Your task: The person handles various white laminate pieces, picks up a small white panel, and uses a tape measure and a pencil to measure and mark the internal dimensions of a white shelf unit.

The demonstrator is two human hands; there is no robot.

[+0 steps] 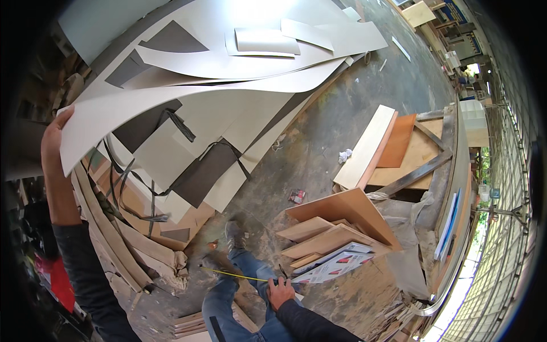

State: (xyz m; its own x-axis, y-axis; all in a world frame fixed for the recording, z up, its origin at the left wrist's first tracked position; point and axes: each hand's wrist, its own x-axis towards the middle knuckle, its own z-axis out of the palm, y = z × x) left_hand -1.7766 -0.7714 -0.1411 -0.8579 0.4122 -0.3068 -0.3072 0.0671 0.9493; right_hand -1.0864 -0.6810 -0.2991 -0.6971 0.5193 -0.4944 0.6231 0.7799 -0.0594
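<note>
Over dusty concrete, left hand (52,137) grips a curved pale sheet (171,102); right hand (281,292) pinches yellow tape (233,275).

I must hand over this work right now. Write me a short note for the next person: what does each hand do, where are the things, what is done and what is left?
Left hand: raised, gripping the left edge of a long pale laminate sheet, which bows across the pile.
Right hand: low by the knee, closed on a tape measure; its yellow blade is drawn out to the left above the floor.
Things: more pale and dark grey sheets lie stacked behind; plywood offcuts lean on the right.
Done: sheet edge lifted, tape extended.
Left: the tape is not on the sheet yet, so no measurement is visible; the sheet is not pulled free of the pile.
</note>
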